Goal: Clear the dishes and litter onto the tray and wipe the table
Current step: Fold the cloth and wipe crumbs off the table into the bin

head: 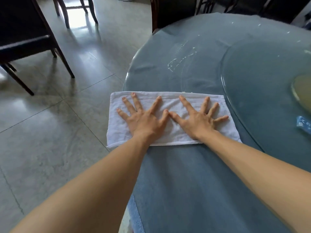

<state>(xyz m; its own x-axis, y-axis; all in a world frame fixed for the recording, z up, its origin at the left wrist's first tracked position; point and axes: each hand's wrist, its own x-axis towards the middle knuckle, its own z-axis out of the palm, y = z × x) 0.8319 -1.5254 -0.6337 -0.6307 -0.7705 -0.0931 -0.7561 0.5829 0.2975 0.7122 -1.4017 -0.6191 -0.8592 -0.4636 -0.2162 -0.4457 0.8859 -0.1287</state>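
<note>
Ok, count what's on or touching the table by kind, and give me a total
White towel: 1
Hands pressing flat on the towel: 2, left hand, right hand
Glass turntable: 1
Blue patterned packet at the right edge: 1
Total: 5

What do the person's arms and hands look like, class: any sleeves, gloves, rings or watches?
Both forearms are bare as far as the picture shows, with no sleeves in view. The left hand and right hand wear no gloves. No ring, watch or bracelet shows on the fingers or wrists. The fingernails look short and unpainted.
</note>
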